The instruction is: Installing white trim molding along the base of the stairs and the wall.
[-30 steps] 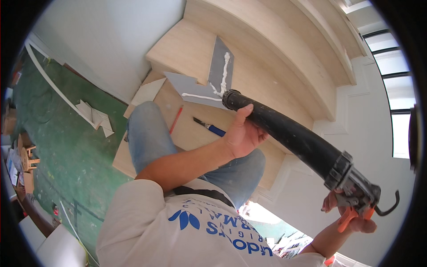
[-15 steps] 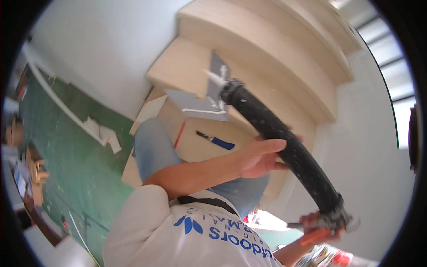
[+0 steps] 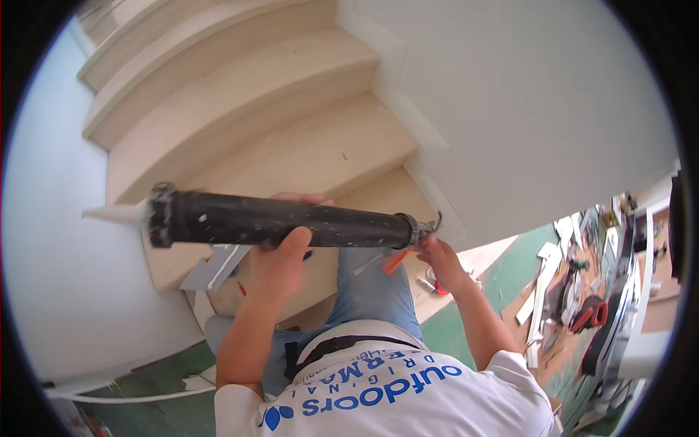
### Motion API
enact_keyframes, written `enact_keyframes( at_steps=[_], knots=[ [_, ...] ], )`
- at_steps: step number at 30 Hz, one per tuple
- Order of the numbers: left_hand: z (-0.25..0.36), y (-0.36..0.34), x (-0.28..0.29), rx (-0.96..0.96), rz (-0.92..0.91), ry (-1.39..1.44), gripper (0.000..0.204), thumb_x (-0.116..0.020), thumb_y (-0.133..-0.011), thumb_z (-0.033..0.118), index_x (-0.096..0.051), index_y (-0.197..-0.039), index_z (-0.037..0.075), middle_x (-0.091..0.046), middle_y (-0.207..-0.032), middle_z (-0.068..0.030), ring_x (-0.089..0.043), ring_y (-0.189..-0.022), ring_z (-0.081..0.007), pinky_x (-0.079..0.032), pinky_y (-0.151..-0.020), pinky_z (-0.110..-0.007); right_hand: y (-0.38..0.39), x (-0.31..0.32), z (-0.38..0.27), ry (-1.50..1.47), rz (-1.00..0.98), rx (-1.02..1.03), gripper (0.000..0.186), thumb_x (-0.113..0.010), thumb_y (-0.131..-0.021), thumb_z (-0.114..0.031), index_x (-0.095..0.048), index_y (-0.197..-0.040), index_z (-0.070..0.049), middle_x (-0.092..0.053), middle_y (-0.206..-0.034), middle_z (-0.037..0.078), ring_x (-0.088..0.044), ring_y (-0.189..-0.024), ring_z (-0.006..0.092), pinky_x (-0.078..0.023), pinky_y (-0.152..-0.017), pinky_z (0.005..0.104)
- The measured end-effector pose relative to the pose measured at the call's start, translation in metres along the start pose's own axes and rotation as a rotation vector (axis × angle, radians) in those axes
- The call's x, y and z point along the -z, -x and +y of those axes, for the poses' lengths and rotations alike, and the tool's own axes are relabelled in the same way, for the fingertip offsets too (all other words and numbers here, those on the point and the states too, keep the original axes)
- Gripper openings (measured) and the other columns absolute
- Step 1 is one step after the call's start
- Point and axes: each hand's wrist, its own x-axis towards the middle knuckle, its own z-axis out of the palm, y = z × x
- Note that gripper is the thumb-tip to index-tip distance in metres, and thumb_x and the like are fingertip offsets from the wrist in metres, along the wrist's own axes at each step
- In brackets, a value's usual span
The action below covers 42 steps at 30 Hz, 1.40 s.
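on my feed, i see the left hand [image 3: 280, 268] wrapped around the black caulking gun [image 3: 342, 224] above the stairs [image 3: 291, 146], the right hand [image 3: 439, 260] clenched at its orange trigger [image 3: 395, 261]. a white bead [image 3: 226, 266] already lies on the grey panel [image 3: 198, 277]; i can't tell how much remains.

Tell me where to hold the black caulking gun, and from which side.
Probably mid-barrel on the caulking gun, left hand from the near side, since its long, round body lies crosswise; the right hand suits the right end, beside the orange trigger. I'd avoid the tapering white nozzle.
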Motion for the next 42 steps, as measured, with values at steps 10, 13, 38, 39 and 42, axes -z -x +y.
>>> enact_keyframes(
  at_steps=[10,13,38,39,42],
  knots=[
    [0.000,-0.008,-0.021,-0.019,0.172,-0.115,0.045,-0.070,-0.096,0.011,-0.049,-0.135,0.001,-0.059,-0.134,-0.0172,-0.065,-0.117,-0.0268,-0.062,-0.094,-0.045,0.024,-0.017,-0.072,0.886,0.295,0.163,0.052,-0.073,-0.094,-0.036,-0.065,-0.125,0.004,-0.065,-0.129,0.026,-0.061,-0.122,0.0390,-0.049,-0.102,0.0438],
    [-0.003,-0.007,-0.023,-0.024,0.284,-0.089,0.042,-0.071,-0.097,0.015,-0.052,-0.133,0.002,-0.061,-0.131,-0.0139,-0.066,-0.115,-0.0244,-0.063,-0.089,-0.042,0.022,-0.042,-0.078,0.852,0.391,0.666,0.065,-0.086,-0.079,-0.028,-0.059,-0.131,0.000,-0.064,-0.126,0.022,-0.058,-0.120,0.0414,-0.045,-0.103,0.0493],
    [-0.024,0.244,0.152,0.100,0.836,-0.628,0.035,-0.067,-0.098,0.007,-0.059,-0.132,0.001,-0.067,-0.117,-0.0077,-0.066,-0.105,-0.0156,-0.054,-0.093,-0.030,-0.111,-0.116,-0.192,0.836,-0.006,0.720,0.065,-0.081,-0.080,-0.032,-0.057,-0.133,-0.005,-0.072,-0.103,0.023,-0.071,-0.096,0.0423,-0.056,-0.083,0.0477],
    [-0.018,0.256,0.152,0.101,0.853,-0.625,0.035,-0.067,-0.098,0.007,-0.059,-0.132,0.001,-0.067,-0.117,-0.0077,-0.066,-0.105,-0.0156,-0.054,-0.093,-0.030,-0.125,-0.120,-0.208,0.895,-0.016,0.736,0.065,-0.081,-0.080,-0.034,-0.057,-0.134,-0.005,-0.072,-0.102,0.024,-0.071,-0.098,0.0420,-0.056,-0.084,0.0477],
    [0.002,0.276,0.138,0.032,1.000,-0.629,0.030,-0.066,-0.098,0.005,-0.060,-0.127,0.000,-0.067,-0.112,-0.0065,-0.065,-0.102,-0.0145,-0.053,-0.092,-0.029,-0.180,-0.137,-0.255,0.984,-0.062,0.822,0.061,-0.079,-0.080,-0.034,-0.061,-0.131,-0.004,-0.072,-0.101,0.025,-0.071,-0.097,0.0418,-0.056,-0.084,0.0468]
  ],
)
